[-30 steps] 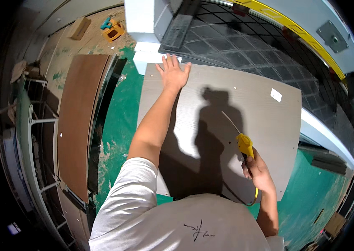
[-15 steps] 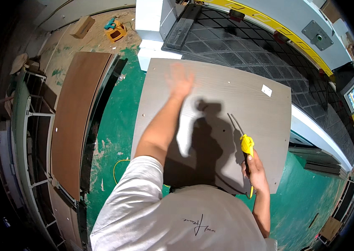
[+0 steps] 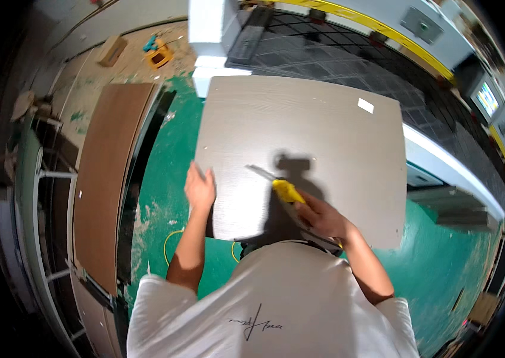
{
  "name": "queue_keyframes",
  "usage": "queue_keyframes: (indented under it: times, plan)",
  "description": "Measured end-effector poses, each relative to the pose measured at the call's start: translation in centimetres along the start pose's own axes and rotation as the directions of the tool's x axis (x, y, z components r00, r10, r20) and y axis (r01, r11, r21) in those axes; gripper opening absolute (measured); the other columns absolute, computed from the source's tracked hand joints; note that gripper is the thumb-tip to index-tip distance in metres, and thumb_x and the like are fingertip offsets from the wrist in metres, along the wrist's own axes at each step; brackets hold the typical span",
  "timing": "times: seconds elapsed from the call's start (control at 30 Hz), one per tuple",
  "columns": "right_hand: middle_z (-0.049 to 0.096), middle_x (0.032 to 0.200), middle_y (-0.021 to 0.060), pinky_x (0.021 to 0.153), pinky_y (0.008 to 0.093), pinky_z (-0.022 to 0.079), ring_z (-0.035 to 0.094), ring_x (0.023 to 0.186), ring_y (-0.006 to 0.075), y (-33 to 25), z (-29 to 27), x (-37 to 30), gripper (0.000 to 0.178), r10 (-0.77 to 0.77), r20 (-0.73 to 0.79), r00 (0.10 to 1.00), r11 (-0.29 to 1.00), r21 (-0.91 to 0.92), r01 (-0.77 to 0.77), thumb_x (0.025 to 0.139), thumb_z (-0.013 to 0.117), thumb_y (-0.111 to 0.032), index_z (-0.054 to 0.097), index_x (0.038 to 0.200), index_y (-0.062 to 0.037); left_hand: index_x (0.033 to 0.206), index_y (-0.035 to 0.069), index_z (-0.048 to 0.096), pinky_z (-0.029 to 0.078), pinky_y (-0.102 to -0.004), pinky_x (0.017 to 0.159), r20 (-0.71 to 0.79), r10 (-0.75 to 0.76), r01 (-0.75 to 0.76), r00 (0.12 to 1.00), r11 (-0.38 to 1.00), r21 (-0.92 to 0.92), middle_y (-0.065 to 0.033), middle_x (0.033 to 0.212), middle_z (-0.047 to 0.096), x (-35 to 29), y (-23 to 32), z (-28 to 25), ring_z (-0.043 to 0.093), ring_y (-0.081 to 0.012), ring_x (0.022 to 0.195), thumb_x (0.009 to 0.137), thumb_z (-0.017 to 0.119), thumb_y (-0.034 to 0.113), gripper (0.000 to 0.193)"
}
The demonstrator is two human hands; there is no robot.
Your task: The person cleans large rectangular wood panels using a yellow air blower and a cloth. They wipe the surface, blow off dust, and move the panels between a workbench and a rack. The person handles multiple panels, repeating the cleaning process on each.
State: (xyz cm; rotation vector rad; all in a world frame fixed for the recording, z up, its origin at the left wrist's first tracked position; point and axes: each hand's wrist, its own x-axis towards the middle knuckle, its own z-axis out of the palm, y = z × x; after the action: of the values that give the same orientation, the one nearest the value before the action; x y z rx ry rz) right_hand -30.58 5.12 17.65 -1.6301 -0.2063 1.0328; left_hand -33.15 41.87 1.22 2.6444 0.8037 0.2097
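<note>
Person bent over grey panel (image 3: 300, 149), yellow tool (image 3: 285, 191) in right hand

Left hand (image 3: 200, 190) lies flat on panel's left edge, fingers together, palm down; right hand (image 3: 324, 218) wrapped tight round yellow-handled tool with thin metal blade, tip touching panel near its middle. Panel lies flat above green floor (image 3: 169, 155), small white tag (image 3: 365, 105) near its far right corner, brown board (image 3: 106, 179) well apart on left
</note>
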Motion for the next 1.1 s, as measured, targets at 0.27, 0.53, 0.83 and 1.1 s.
queue_keyframes:
  times: [0.27, 0.53, 0.83, 1.1]
  plan:
    - [0.057, 0.088, 0.0047, 0.07, 0.0318, 0.049, 0.055, 0.077, 0.0136, 5.3, -3.1, -0.5, 0.05, -0.039, -0.267, 0.963, 0.991, -0.137, 0.002, 0.108, 0.05, -0.035, 0.045, 0.147, -0.0049, 0.153, 0.003, 0.04, 0.014, -0.066, 0.121, 0.346, 0.533, -0.604, 0.772, 0.784, 0.14, -0.0239, 0.164, 0.026, -15.6, -4.8, -7.3, 0.02, -0.0456, 0.152, 0.09, 0.069, 0.036, 0.077]
    - [0.05, 0.073, -0.0022, 0.055, 0.027, 0.042, 0.047, 0.061, 0.0073, 3.7, -4.6, -3.5, 0.04, -0.048, -0.386, 0.921, 0.998, 0.017, 0.059, 0.11, 0.046, -0.039, 0.052, 0.136, -0.0089, 0.157, 0.009, 0.035, 0.011, -0.0641, 0.123, 0.366, 0.534, -0.584, 0.762, 0.811, 0.033, -0.0191, 0.167, 0.022, -13.4, -5.6, -7.2, 0.019, -0.0392, 0.155, 0.068, 0.088, 0.018, 0.104]
    - [0.053, 0.078, -0.0013, 0.063, 0.0264, 0.046, 0.052, 0.069, 0.011, 4.2, 7.3, -17.3, 0.057, 0.352, -0.028, 0.936, 0.913, 0.229, -0.337, 0.107, 0.051, -0.045, 0.04, 0.156, -0.0174, 0.158, 0.007, 0.029, 0.008, -0.0648, 0.123, 0.344, 0.499, -0.567, 0.796, 0.813, 0.132, -0.0217, 0.167, 0.019, -11.3, -7.4, -8.3, 0.014, -0.0401, 0.156, 0.056, 0.093, 0.009, 0.121]
    - [0.048, 0.073, -0.0025, 0.056, 0.0295, 0.041, 0.044, 0.062, 0.0093, 11.3, 10.2, -28.0, 0.059, 0.315, -0.912, 0.264, 0.929, 0.24, -0.281, 0.108, 0.051, -0.041, 0.04, 0.155, -0.007, 0.154, 0.005, 0.041, 0.014, -0.0657, 0.121, 0.365, 0.82, -0.875, 0.44, 0.483, -0.03, -0.0243, 0.166, 0.021, -12.8, -2.1, -4.7, 0.017, -0.0438, 0.154, 0.077, 0.061, -0.005, 0.08]
